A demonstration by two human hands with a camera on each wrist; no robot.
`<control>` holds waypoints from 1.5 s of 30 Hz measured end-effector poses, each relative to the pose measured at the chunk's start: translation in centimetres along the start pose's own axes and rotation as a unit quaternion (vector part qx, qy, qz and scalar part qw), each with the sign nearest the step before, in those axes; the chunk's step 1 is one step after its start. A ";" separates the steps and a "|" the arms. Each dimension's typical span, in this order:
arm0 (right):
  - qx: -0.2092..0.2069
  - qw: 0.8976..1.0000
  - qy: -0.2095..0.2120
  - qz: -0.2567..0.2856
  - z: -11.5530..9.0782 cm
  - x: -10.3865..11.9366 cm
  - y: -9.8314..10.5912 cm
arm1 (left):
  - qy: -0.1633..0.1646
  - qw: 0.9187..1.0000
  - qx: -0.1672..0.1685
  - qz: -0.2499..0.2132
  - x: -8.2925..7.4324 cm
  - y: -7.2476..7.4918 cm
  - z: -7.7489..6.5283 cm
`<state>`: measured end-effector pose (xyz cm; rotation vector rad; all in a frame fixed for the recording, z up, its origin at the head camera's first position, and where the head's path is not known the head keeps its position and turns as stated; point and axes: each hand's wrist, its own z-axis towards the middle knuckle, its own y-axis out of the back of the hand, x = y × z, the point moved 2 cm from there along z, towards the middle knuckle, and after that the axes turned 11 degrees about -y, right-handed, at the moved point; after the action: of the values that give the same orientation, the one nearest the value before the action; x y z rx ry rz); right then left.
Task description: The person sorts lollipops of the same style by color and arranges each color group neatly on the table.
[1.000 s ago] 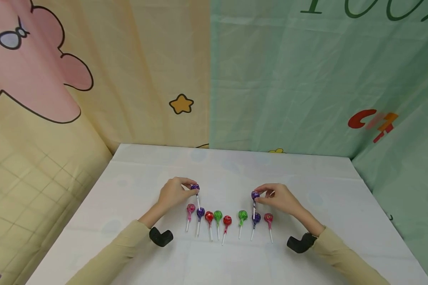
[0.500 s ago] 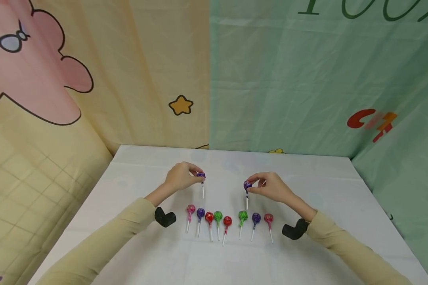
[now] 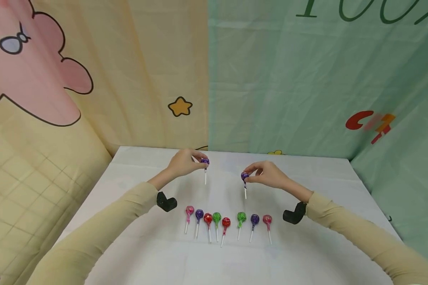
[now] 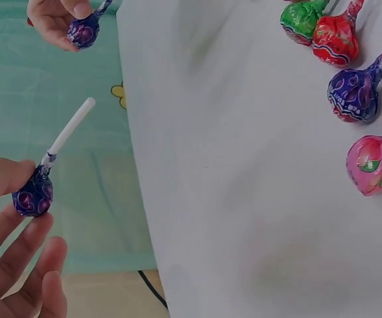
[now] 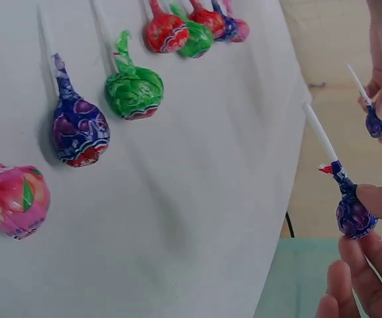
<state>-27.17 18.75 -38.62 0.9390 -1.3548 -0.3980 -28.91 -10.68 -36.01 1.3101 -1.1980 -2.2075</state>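
"What do you see?"

"The left grip [image 3: 184, 163] pinches a purple lollipop [image 4: 35, 197] by its head, stick down, above the bench [image 3: 217, 263]; the right grip [image 3: 270, 174] pinches a second purple lollipop [image 5: 354, 220] likewise."

"And lying there?"

"A pink lollipop [image 3: 190, 210], third purple [image 3: 199, 214], red lollipop [image 3: 208, 218], green lollipop [image 3: 216, 217], second red [image 3: 226, 222]; past a gap, second green [image 3: 241, 217], fourth purple [image 3: 255, 219], second pink [image 3: 267, 219]."

Left hand [image 3: 185, 162], right hand [image 3: 270, 174] farther forward
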 end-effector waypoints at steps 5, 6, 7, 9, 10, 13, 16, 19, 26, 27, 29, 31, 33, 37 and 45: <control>0.009 0.999 -0.034 0.036 1.8 -0.2 1.1 | 0.001 0.998 0.005 -0.065 0.7 0.0 1.3; 0.009 0.998 -0.044 0.044 2.1 -0.1 1.3 | 0.007 0.996 0.006 -0.087 0.9 -0.1 1.5; 0.008 0.997 -0.056 0.052 2.4 -0.1 1.4 | 0.013 0.994 0.006 -0.108 1.0 -0.1 1.8; 0.006 0.995 -0.078 0.065 3.0 0.0 1.6 | 0.028 0.990 0.004 -0.137 1.3 -0.2 2.3; 0.005 0.994 -0.087 0.067 3.3 0.1 1.6 | 0.036 0.989 0.001 -0.146 1.4 -0.3 2.5; 0.000 0.991 -0.111 0.075 4.1 0.4 1.7 | 0.051 0.986 -0.007 -0.160 1.7 -0.5 3.3; -0.002 0.989 -0.123 0.084 4.9 0.7 1.6 | 0.059 0.985 -0.014 -0.163 1.8 -0.6 3.9; -0.004 0.987 -0.127 0.099 5.9 1.0 1.4 | 0.061 0.983 -0.018 -0.170 2.2 -0.6 4.4; -0.012 0.983 -0.125 0.133 7.9 1.1 0.8 | 0.069 0.979 -0.030 -0.187 3.9 -1.3 5.2; -0.015 0.983 -0.125 0.137 8.1 1.0 0.7 | 0.068 0.979 -0.032 -0.191 4.2 -1.6 5.4; -0.018 0.982 -0.128 0.141 8.6 0.9 0.3 | 0.070 0.978 -0.035 -0.193 4.8 -2.2 5.6; -0.015 0.981 -0.135 0.142 9.2 0.7 -0.1 | 0.075 0.978 -0.034 -0.191 5.4 -2.9 5.7; -0.010 0.980 -0.143 0.141 9.8 0.6 -0.6 | 0.083 0.978 -0.037 -0.187 5.9 -3.4 5.8; -0.012 0.980 -0.145 0.137 11.0 0.5 -1.3 | 0.091 0.980 -0.048 -0.168 6.6 -3.8 6.1; -0.015 0.978 -0.138 0.157 12.9 0.5 -1.8 | 0.089 0.983 -0.055 -0.153 7.2 -3.7 7.6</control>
<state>-38.67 12.98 -40.47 0.6440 -1.7157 -0.3123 -38.49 -9.08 -41.26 1.6987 -0.8429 -2.2598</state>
